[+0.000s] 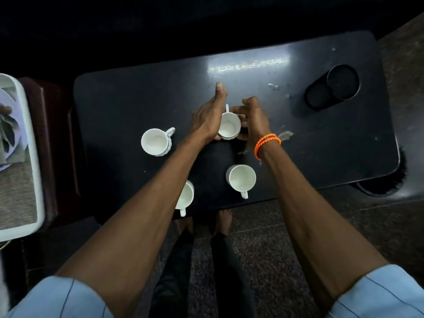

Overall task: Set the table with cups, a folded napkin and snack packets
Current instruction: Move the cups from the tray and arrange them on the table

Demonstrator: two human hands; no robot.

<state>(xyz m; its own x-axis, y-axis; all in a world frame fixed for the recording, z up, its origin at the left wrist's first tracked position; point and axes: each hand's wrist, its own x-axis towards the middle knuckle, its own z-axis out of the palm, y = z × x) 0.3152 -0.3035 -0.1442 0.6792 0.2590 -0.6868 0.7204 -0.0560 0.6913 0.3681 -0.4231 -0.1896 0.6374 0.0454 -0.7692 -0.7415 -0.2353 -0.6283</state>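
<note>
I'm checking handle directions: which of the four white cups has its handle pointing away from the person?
The cup between the two hands: its handle points toward the table's far edge. The left cup's points right; the two near cups' point back at the person.

Left forearm [146, 203] crosses the cup [186, 198] at the desk's [128, 95] near edge, hiding its left half; rim and handle peek out. Both hands wrap the middle cup [229, 125], so its sides and base are covered; the left grip [207, 118] and right grip [254, 118] press close, but actual contact can't be told. The tray [34, 157] off the desk's left end is cut by the frame edge and smeared with blur; its contents can't be made out. Beyond the desk's far edge, all black. Sleeves [64, 299] run off the bottom.
</note>
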